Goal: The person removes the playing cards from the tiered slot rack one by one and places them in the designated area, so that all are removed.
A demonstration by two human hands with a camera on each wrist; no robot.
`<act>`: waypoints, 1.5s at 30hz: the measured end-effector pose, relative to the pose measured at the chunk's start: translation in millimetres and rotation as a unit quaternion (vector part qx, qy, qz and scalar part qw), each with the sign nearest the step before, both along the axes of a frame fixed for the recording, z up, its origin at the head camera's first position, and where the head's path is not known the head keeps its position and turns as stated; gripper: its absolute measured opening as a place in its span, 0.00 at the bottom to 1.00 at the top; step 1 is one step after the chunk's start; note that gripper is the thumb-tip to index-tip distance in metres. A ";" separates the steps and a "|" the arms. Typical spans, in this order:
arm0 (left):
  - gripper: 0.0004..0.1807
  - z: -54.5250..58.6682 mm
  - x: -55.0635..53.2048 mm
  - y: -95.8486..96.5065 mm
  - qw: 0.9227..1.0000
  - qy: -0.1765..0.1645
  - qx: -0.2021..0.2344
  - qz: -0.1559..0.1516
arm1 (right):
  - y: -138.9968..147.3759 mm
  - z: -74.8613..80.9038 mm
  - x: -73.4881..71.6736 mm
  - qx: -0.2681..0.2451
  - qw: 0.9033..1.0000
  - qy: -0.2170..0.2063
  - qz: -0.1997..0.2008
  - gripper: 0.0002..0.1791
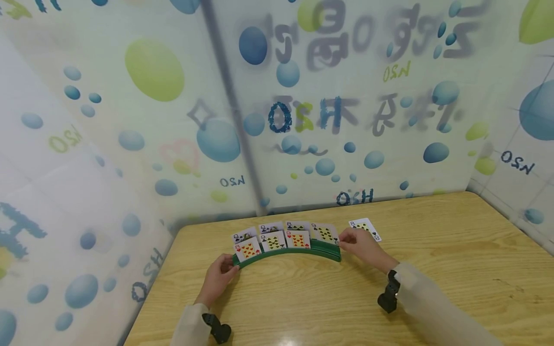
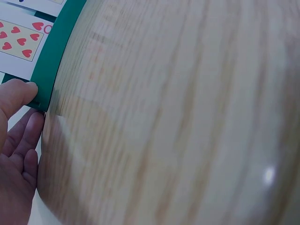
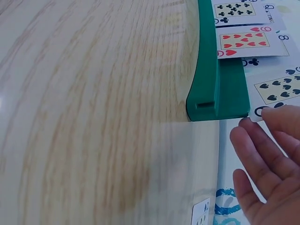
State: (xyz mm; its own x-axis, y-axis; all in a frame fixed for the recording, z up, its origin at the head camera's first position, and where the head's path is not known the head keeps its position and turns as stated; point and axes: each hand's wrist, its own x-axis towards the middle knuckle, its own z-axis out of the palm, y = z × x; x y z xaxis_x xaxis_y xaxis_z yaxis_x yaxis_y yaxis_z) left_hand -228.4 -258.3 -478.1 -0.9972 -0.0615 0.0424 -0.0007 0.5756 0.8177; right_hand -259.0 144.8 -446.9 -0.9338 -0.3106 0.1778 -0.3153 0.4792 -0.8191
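A curved green card holder (image 1: 325, 250) stands on the table with playing cards in two rows. My left hand (image 1: 216, 278) grips its left end, thumb on top in the left wrist view, next to a hearts card (image 2: 18, 40). At the other end, my right hand (image 1: 365, 249) pinches the lower corner of a nine of spades (image 1: 323, 233), which leans in the back row. A nine of hearts (image 3: 248, 42) and a clubs card (image 1: 272, 241) sit in the front row. Behind them are two queens (image 1: 270, 228) and a black eight (image 1: 297, 225).
One loose black-suited card (image 1: 368, 228) lies face up on the table beyond my right hand. The wooden table (image 1: 277, 298) reaches to a printed curtain-like wall (image 1: 303, 182) at the back. Dark wrist devices (image 1: 388, 293) are strapped over the sleeves.
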 end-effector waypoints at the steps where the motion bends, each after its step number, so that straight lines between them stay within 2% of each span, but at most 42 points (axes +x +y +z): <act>1: 0.12 0.0 0.0 0.1 1.000 -0.001 0.000 0.000 | 0.5 0.1 0.1 -0.001 1.000 0.001 0.000 0.02; 13: 0.12 -1.1 -1.6 -0.2 1.000 0.004 -0.001 0.000 | 4.2 1.5 0.4 0.000 1.000 0.012 -0.012 0.02; 20: 0.12 -1.5 -0.8 -1.6 1.000 0.005 0.002 -0.004 | 8.4 2.0 0.3 0.005 0.999 0.033 -0.024 0.03; 25: 0.11 -1.3 -0.5 -1.7 1.000 0.002 0.002 -0.003 | 14.6 6.4 1.4 0.007 0.999 0.027 -0.036 0.04; 34: 0.11 -0.2 -2.9 -0.3 1.000 -0.002 -0.005 -0.001 | 38.3 13.8 2.4 -0.006 0.998 0.017 -0.063 0.07; 40: 0.11 1.1 -1.5 0.6 1.000 -0.008 -0.003 0.004 | 58.7 14.7 1.6 0.009 0.997 0.031 -0.075 0.10; 45: 0.12 0.7 -1.6 0.8 1.000 -0.009 0.003 0.005 | 76.9 13.5 -1.6 0.031 0.994 0.028 -0.103 0.13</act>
State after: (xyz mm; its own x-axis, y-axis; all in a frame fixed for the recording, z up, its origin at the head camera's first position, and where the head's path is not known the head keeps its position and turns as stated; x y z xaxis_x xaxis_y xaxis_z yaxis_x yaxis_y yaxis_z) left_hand -229.9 -257.5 -477.4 -0.9972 -0.0708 0.0232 -0.0214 0.5706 0.8210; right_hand -260.6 221.7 -433.4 -0.9677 -0.1259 0.2183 -0.2501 0.5868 -0.7701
